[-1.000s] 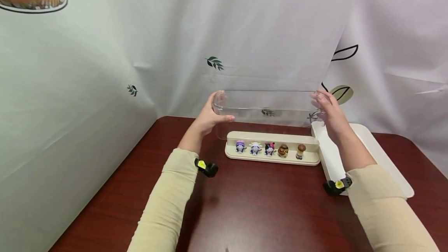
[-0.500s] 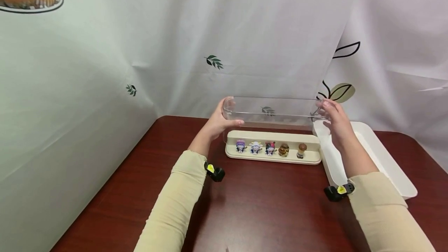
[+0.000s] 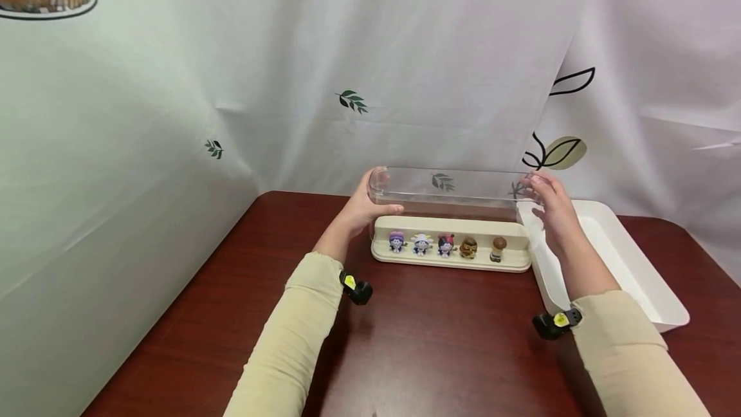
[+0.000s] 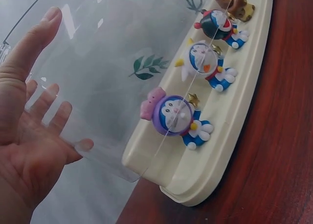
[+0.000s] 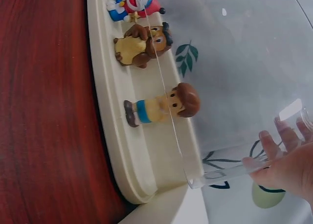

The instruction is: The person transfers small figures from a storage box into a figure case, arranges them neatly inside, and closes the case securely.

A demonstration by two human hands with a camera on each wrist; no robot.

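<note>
My left hand [image 3: 360,210] holds the left end of a clear plastic cover [image 3: 469,185], thumb in front and fingers behind. At the opposite end my right hand [image 3: 557,211] grips it too. The cover is raised above a long cream display base [image 3: 440,264]. Several small figurines stand in a row on that base: a purple-hooded blue one [image 4: 171,116], a white-hooded one [image 4: 201,60], a red-and-black one [image 4: 217,26], a brown owl [image 5: 139,45] and a brown-haired figure [image 5: 161,105]. In both wrist views the cover's lower edge crosses in front of the figurines.
A white tray [image 3: 631,262] lies on the right of the dark red-brown table [image 3: 440,340], against the base's right end and partly behind the right forearm. A pale printed cloth [image 3: 440,69] hangs behind and along the left side.
Both hands have lowered the clear cover toward the base and shifted it slightly right. The base and its figurines have stayed in place.
</note>
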